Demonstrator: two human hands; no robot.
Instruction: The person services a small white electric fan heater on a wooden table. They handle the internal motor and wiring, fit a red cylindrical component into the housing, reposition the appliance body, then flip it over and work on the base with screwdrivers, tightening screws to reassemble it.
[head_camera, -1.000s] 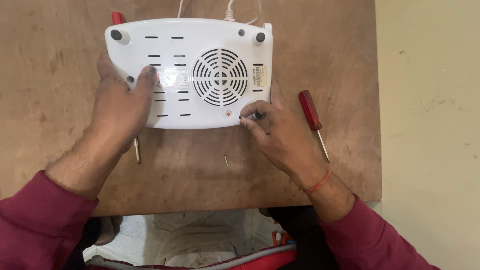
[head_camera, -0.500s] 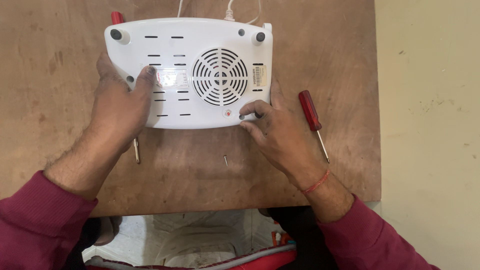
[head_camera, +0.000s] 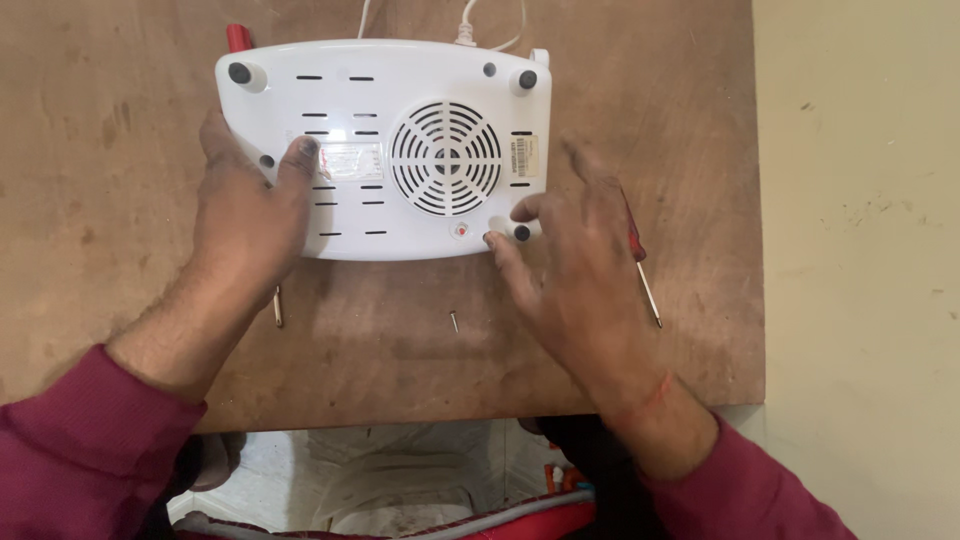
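Observation:
A white plastic appliance (head_camera: 400, 90) lies upside down on the wooden table (head_camera: 120, 80), showing a round fan grille (head_camera: 445, 158), vent slots and black rubber feet. My left hand (head_camera: 245, 205) presses flat on its near left corner, thumb on the label. My right hand (head_camera: 575, 270) rests at the near right corner, fingers spread, thumb and forefinger touching the casing around the black foot (head_camera: 521, 232). A small screw (head_camera: 454, 322) lies loose on the table just in front of the casing.
A red-handled screwdriver (head_camera: 648, 290) lies under and right of my right hand. Another tool's metal shaft (head_camera: 278, 305) pokes out below my left hand. A red object (head_camera: 237, 37) and white cable (head_camera: 490, 25) sit behind the appliance. The table edge runs along the right and front.
My right hand has opened its fingers and shifted slightly right, now covering the screwdriver's handle. The left hand and the appliance stay put.

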